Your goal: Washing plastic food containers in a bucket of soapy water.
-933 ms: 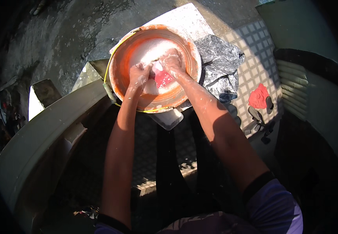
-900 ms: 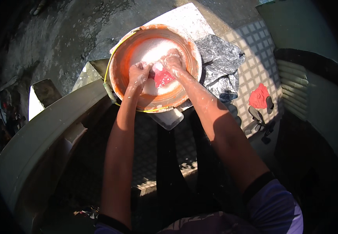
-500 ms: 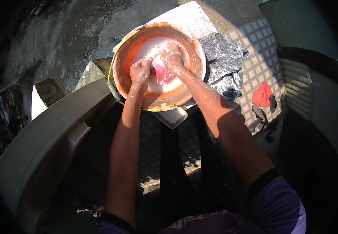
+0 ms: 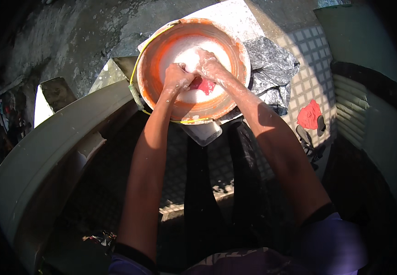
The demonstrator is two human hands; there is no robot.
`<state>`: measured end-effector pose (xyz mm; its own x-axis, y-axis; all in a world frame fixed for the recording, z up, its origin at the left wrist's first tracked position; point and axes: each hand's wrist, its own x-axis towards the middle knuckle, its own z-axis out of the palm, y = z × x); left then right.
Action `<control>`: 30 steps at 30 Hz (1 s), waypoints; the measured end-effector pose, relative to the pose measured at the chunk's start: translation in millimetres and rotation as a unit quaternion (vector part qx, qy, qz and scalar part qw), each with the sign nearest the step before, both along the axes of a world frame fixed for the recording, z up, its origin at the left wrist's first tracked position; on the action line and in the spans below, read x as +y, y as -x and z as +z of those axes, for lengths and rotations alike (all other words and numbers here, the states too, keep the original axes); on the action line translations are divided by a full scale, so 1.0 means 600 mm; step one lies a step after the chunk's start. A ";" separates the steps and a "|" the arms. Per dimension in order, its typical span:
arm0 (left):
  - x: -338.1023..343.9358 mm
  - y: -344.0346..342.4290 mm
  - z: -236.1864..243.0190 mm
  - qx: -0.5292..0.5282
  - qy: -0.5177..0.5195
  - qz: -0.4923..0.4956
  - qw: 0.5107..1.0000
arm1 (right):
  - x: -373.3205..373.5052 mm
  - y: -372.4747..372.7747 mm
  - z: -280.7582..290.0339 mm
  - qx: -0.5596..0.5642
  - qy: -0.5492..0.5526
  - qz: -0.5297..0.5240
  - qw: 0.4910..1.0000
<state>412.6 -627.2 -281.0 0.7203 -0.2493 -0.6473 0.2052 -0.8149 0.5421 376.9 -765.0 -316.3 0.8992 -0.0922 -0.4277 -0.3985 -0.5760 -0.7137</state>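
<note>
An orange bucket (image 4: 149,87), its wall smeared pale and its yellow-green handle lowered along the left side, holds milky white liquid (image 4: 179,51). Both of my hands are inside it. My left hand (image 4: 177,77) is closed on the left edge of a thin red piece (image 4: 205,85), wet with white; I cannot tell whether it is cloth or plastic. My right hand (image 4: 211,65), coated in white, curls over the upper part of the same piece. Its lower corner hangs just above or in the liquid. The fingertips are partly hidden.
Under the bucket lie a white board (image 4: 235,18) and crumpled silver-grey sheeting (image 4: 271,64). A red cloth (image 4: 309,114) and dark sandals (image 4: 304,136) rest on the tiles at right. A curved pale wall (image 4: 54,133) runs along the left. My legs stand below the bucket.
My hands have drawn closer together, with the left moving right towards the other. The red piece is more bunched and sits lower. The whole view has shifted slightly.
</note>
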 end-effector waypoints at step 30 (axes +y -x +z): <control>-0.031 0.008 -0.053 0.046 0.080 0.287 0.953 | 0.011 0.089 0.026 -0.083 0.071 0.024 0.994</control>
<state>407.7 -646.0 -313.0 0.7097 0.0688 -0.7011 0.6455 -0.4620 0.6081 323.3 -758.1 -300.7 0.9613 -0.0956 -0.2582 -0.2509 -0.6907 -0.6783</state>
